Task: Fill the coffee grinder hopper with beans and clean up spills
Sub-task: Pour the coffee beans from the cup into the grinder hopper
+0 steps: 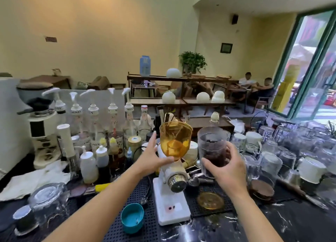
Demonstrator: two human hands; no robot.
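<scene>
A white coffee grinder (169, 201) stands on the black counter in the middle. Its amber, see-through hopper (175, 139) sits on top, open and without its lid. My left hand (152, 158) rests against the left side of the hopper's base, thumb wrapped under it and fingers stretched upward. My right hand (227, 167) holds a clear plastic container (212, 147) partly filled with dark coffee beans, upright, just right of the hopper. The amber hopper lid (210, 200) lies flat on the mat right of the grinder.
Syrup pump bottles (93, 118) and squeeze bottles (88, 165) crowd the left. A teal cup (132, 218) stands in front of the grinder, and white cloths (36, 180) lie at the far left. Upturned glasses (289, 145) fill the right side. A second grinder (42, 132) stands far left.
</scene>
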